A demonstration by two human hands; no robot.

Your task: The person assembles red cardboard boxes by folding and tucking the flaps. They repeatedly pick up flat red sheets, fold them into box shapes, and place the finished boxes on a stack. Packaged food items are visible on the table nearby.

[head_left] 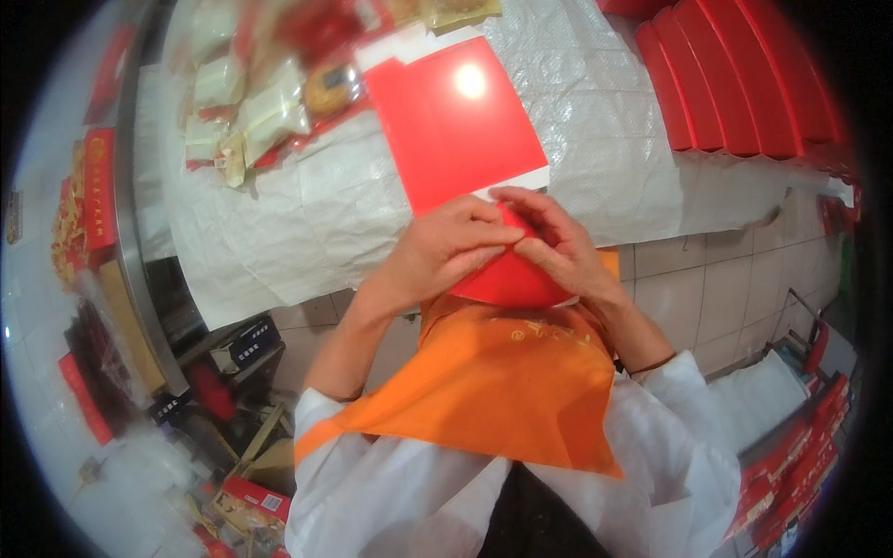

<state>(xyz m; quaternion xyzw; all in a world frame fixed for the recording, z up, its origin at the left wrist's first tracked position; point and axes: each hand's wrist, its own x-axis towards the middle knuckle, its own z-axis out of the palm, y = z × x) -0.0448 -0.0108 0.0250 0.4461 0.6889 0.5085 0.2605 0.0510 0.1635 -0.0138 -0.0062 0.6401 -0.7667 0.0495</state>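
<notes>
A glossy red cardboard box (446,130) with white-edged flaps lies on the white plastic sheet in front of me, and its near end reaches over the table edge toward my body. My left hand (451,240) is closed on that near end from the left, with fingers and thumb pressed together. From the right, my right hand (563,246) grips the same end with bent fingers, its thumb close to the left fingertips. The red card between and below the hands is bent downward. My fingers hide the exact fold they pinch.
White woven plastic sheeting (605,139) covers the table. Several wrapped food packets (274,107) and a round pastry in clear wrap (327,88) lie at the far left. Red boxes (726,84) stand in a row at the far right. An orange apron (493,381) hangs before me.
</notes>
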